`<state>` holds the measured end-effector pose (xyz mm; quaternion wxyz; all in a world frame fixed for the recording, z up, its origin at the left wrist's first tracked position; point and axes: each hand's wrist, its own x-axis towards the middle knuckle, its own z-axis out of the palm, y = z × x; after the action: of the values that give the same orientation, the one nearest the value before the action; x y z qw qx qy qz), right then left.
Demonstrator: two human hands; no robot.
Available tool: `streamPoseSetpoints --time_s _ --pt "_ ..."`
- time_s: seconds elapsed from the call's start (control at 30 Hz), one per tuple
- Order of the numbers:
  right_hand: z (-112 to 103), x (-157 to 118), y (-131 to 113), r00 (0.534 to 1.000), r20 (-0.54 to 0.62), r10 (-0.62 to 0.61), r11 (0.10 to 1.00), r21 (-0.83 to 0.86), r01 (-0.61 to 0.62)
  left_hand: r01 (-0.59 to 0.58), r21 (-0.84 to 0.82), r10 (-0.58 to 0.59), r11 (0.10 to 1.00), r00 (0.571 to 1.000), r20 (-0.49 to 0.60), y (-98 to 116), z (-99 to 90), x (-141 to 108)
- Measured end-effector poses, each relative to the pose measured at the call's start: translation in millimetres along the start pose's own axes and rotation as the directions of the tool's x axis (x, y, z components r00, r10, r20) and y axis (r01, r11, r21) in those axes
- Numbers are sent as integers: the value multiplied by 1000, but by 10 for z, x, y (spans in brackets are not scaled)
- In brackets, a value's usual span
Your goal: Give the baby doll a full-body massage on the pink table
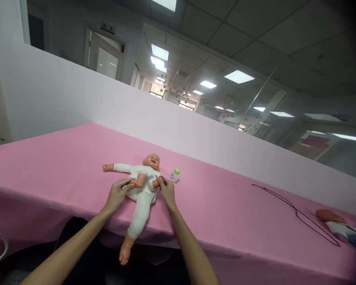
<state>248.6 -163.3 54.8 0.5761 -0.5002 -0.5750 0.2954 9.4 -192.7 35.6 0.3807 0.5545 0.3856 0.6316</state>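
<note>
A baby doll (pixel 142 200) in a white body suit lies on its back on the pink-covered table (pixel 219 202), head toward the wall. One of its arms stretches out to the left, and one straight leg hangs over the front edge. Its other leg is bent up, the bare foot (pixel 140 180) over the belly. My left hand (pixel 118 192) is closed, fingertips pinching the end of that foot. With my right hand (pixel 167 191) I grip the doll's hand (pixel 156 183) at its side. Close to my right hand stands a small clear bottle with a green cap (pixel 175 175).
A thin black cord (pixel 295 208) lies looped on the right of the table. Beyond it, a second doll (pixel 334 219) in white and blue lies at the far right. A low white wall (pixel 178 122) topped with glass borders the back. A white cable (pixel 1 241) shows lower left.
</note>
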Motion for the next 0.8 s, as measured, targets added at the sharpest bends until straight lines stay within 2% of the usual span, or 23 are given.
streamPoseSetpoints --time_s 0.1,0.17,0.23,0.27,0.33,0.4,0.47,0.5,0.57,0.63,0.67,0.73,0.8 --pt "-310 154 138 972 -180 148 983 134 -125 32 -5 -31 999 999 32 11 -121 -192" --pt "-580 240 216 904 -338 261 951 252 -180 43 31 -45 999 997 60 39 -345 -484" --pt "-808 265 292 829 -440 344 921 330 -207 63 99 -73 993 992 104 28 -601 -834" --pt "-889 259 325 806 -464 368 913 346 -217 64 121 -79 991 988 131 5 -714 -1002" --pt "-974 240 364 791 -476 385 907 355 -228 76 151 -103 986 979 177 -55 -871 -1264" --pt "-956 242 344 794 -470 386 903 370 -220 106 137 -131 985 974 186 -85 -915 -1363" --pt "-846 256 256 818 -446 363 903 384 -191 148 85 -161 985 974 161 -50 -850 -1266" --pt "-760 256 194 847 -413 334 909 377 -175 162 58 -169 985 975 144 -11 -783 -1150" --pt "-541 214 66 926 -294 238 939 314 -141 163 8 -163 987 982 100 74 -596 -827" --pt "-297 121 -25 986 -119 118 976 194 -94 125 -47 -124 991 992 33 118 -368 -462" --pt "-188 69 -47 997 -41 69 989 135 -63 99 -57 -98 993 995 6 115 -255 -296" --pt "-48 -6 -40 999 42 14 997 72 -17 73 -85 -75 994 997 -21 71 -78 -57" --pt "-68 0 14 999 26 46 996 77 -48 83 -113 -84 990 996 -5 14 -25 12"
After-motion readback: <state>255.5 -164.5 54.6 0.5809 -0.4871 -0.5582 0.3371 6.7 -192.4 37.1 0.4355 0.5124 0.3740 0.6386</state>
